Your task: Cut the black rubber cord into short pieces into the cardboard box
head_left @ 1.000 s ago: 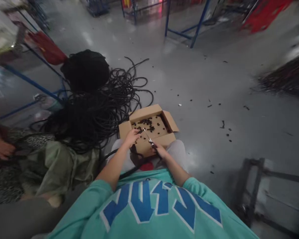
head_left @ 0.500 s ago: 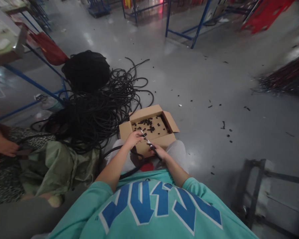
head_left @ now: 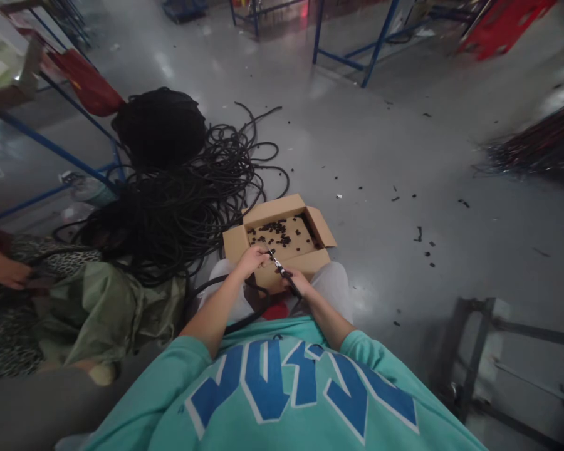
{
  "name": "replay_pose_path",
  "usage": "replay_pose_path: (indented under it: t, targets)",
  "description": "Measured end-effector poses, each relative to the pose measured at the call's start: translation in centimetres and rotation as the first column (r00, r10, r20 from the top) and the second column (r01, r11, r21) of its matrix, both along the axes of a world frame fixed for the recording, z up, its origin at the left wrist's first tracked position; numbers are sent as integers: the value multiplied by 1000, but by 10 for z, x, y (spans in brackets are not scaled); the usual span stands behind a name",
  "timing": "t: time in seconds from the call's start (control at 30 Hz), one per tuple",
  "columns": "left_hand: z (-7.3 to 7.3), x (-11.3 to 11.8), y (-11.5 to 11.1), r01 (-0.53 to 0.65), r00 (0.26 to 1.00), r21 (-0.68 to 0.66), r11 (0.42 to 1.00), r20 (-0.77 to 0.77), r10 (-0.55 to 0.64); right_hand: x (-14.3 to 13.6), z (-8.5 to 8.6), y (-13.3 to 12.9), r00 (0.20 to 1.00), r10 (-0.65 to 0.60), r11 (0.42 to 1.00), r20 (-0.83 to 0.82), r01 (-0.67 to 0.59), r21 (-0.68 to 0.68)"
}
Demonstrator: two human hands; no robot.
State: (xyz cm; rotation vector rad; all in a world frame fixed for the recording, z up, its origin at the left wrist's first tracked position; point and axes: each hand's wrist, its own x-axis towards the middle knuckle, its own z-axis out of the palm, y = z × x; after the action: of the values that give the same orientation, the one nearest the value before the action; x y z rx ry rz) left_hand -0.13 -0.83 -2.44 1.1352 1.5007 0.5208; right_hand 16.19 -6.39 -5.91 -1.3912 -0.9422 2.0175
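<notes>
We have the big heap of black tube (head_left: 169,207) off to our left, the cardboard box (head_left: 321,228) between our knees. Over it, our right hand (head_left: 297,282) grips the scissors (head_left: 280,268), our left hand (head_left: 254,259) pinches a black end (head_left: 271,252) right by the blades. Best we hold fingertips well clear, set the blades square, and snip low so pieces fall among the small black bits (head_left: 282,240).

Scissors (head_left: 279,267) — one; carton (head_left: 313,262) — one
</notes>
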Motion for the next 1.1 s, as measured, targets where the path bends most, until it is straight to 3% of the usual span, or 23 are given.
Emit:
replay_pose_path:
  t: [0.33, 0.57, 0.67, 0.87, 1.1]
  targets:
    - [-13, -4, -3, 15, 999, 124, 992, -32, -11, -3, 5, 0, 998, 11, 1000, 66, -10, -22]
    - [-17, -3, 2, 66, 989, 188, 980, -146, -39, -3, 0, 0, 998, 10, 998, 65, -6, -59]
    - [-12, 0, 2, 58, 983, 157, 986, -183, -29, -3, -3, -1, 1000, 3, 999, -12, -4, -49]
    - [-6, 1, 1, 95, 990, 121, 988, -113, -82, -2, -4, 0, 995, -17, 999, -95, 13, -50]
    - [-11, -2, 4, 113, 986, 115, 987, -136, -97, -3, -9, 1, 999, 0, 1000, 54, 1, -16]
